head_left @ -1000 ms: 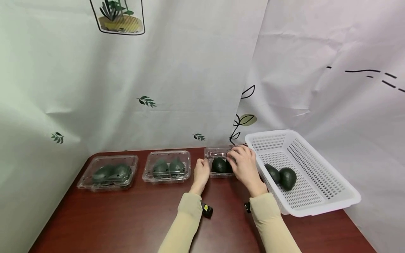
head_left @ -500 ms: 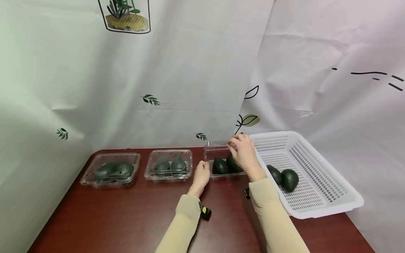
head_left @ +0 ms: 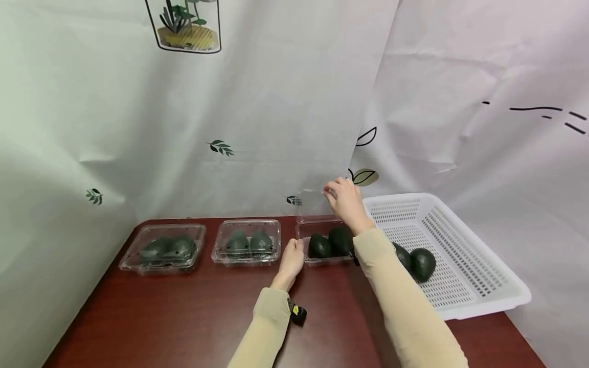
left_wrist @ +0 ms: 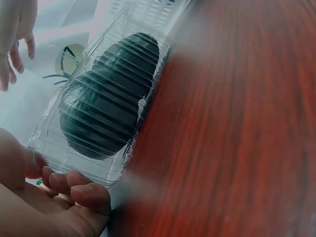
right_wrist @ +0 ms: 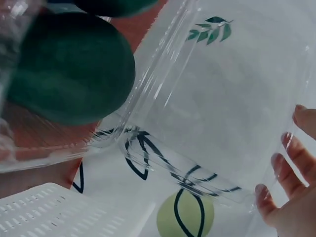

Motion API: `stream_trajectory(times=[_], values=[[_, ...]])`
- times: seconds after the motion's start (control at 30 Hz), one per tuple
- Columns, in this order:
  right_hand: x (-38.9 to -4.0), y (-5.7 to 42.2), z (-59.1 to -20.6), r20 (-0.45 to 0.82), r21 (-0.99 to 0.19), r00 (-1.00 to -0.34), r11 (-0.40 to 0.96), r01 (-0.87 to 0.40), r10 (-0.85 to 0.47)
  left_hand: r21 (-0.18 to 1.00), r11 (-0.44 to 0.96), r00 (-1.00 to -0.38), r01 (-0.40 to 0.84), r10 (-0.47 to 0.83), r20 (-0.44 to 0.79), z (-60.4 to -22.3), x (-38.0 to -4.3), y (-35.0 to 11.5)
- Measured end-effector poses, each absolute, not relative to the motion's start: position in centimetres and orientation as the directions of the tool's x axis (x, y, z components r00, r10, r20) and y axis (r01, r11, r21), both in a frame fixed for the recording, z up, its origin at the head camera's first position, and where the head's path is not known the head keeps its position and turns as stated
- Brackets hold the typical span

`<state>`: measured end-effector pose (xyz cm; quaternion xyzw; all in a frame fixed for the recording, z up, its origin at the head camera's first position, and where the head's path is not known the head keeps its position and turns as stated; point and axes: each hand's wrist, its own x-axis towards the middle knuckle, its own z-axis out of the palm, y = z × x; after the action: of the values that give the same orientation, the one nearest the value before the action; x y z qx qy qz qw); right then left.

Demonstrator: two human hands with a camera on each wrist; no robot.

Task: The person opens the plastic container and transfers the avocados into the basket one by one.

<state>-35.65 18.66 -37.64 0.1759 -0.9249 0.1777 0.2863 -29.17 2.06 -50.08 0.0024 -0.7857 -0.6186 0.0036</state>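
Note:
A clear plastic clamshell container (head_left: 329, 261) stands at the back of the table with its lid (right_wrist: 237, 98) raised upright. Two dark green avocados (head_left: 319, 246) lie side by side in its base. My left hand (head_left: 291, 259) grips the left end of the base; in the left wrist view its curled fingers (left_wrist: 89, 195) are at the corner. With fingertips and thumb, my right hand (head_left: 347, 203) pinches the lid's free edge, seen at the right of the right wrist view. The right forearm covers the base's right end in the head view.
Two closed clamshells, the middle one (head_left: 246, 222) and the left one (head_left: 158, 230), hold avocados to the left. A white perforated basket (head_left: 488, 260) with two avocados (head_left: 422, 265) stands at the right. A printed cloth (head_left: 276, 102) hangs behind the table.
My right hand has left the avocados, moved up and back, and lifted the lid from lying back to upright. The left hand has stayed at the container's left end.

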Motion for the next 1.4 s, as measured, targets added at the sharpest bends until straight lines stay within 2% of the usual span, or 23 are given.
stream_trajectory(times=[0.2, 0.5, 0.97, 1.23, 1.4], values=[[-37.7, 18.3, -37.2, 0.496, -0.236, -0.850, 0.914, -0.331, -0.179, 0.972, 0.233, -0.999, 0.010, -0.027, 0.017, -50.2, -29.4, 2.2], [-39.1, 17.8, -37.8, 0.427, -0.298, -0.901, 0.929, -0.221, -0.077, 0.972, 0.236, -0.999, 0.021, -0.028, 0.029, -50.4, -29.0, 2.3], [-40.6, 17.8, -40.1, 0.415, -0.328, -0.910, 0.928, -0.176, -0.026, 0.973, 0.228, -1.000, 0.011, 0.001, 0.011, -50.3, -28.8, 2.2], [-39.9, 16.8, -40.2, 0.467, -0.429, -0.884, 0.880, -0.204, 0.022, 0.968, 0.251, -1.000, 0.027, 0.002, 0.027, -50.2, -28.9, 2.4], [-37.8, 16.1, -39.7, 0.448, -0.528, -0.894, 0.816, -0.237, 0.031, 0.971, 0.240, -1.000, 0.018, 0.011, 0.016, -50.1, -28.8, 2.2]])
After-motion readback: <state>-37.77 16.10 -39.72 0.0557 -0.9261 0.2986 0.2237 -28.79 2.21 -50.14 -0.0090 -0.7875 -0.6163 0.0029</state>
